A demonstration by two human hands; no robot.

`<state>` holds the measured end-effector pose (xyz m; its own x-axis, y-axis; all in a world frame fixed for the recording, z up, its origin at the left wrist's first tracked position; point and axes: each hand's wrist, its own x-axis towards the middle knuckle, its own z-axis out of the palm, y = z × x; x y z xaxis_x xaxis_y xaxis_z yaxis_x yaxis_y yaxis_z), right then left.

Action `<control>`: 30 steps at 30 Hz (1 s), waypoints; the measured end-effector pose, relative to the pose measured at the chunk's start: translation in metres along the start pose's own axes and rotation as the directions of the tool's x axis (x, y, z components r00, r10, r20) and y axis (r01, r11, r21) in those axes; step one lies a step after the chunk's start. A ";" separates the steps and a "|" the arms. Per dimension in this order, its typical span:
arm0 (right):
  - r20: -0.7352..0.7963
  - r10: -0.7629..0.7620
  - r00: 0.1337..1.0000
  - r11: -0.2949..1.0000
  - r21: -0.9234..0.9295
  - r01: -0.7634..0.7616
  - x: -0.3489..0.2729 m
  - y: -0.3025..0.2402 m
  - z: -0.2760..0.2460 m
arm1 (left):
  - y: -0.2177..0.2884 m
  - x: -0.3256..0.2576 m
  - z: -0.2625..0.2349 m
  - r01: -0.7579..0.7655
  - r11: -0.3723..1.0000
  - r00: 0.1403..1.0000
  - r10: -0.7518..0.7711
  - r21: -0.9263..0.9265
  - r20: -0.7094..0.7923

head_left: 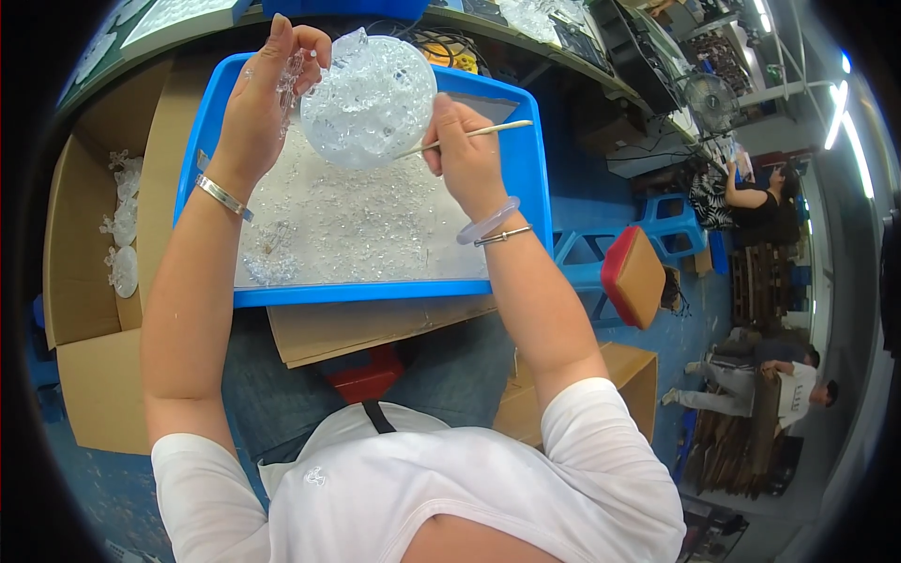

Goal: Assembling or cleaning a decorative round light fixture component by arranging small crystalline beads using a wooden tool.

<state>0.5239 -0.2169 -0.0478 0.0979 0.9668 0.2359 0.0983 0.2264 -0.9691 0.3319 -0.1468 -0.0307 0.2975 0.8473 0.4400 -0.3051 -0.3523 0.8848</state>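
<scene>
Well, from where I stand the only writing is dark lettering on a white T-shirt (796,394) worn by a person between three and four o'clock, too small to make out; the worker's own white shirt (422,460), at six, carries a small raised white emblem (316,477).

At eleven o'clock, raised over a blue plastic tray (366,295), is a round translucent dish (338,150), its face covered with glossy, colourless pieces that catch the light. The left hand (277,70), just beside it towards ten, has its fingers curled round a cluster of clear plastic parts (289,89); whether it also supports the dish I can't tell. The right hand (462,150), on the dish's four o'clock side, is closed on a thin pale stick (502,128), whose far end reaches the dish's lower rim.

Below them, tiny clear bits (366,225) lie scattered across the tray's pale lining, with a bluish clump (270,267) towards the tray's seven o'clock corner. At nine, an open cardboard box (80,281) holds more clear plastic parts. A stool with a tan, red-edged seat (633,277) stands at three, a fan (710,101) at two.
</scene>
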 end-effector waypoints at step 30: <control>-0.157 -0.096 0.983 0.994 -0.071 0.085 -0.001 -0.001 -0.007 | 0.002 -0.003 0.002 0.064 0.996 0.997 -0.067 -0.061 -0.041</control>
<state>0.5306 -0.2191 -0.0463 0.2427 0.9101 0.3358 0.1767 0.2989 -0.9378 0.3322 -0.1507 -0.0301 0.2797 0.8845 0.3734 -0.3406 -0.2723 0.8999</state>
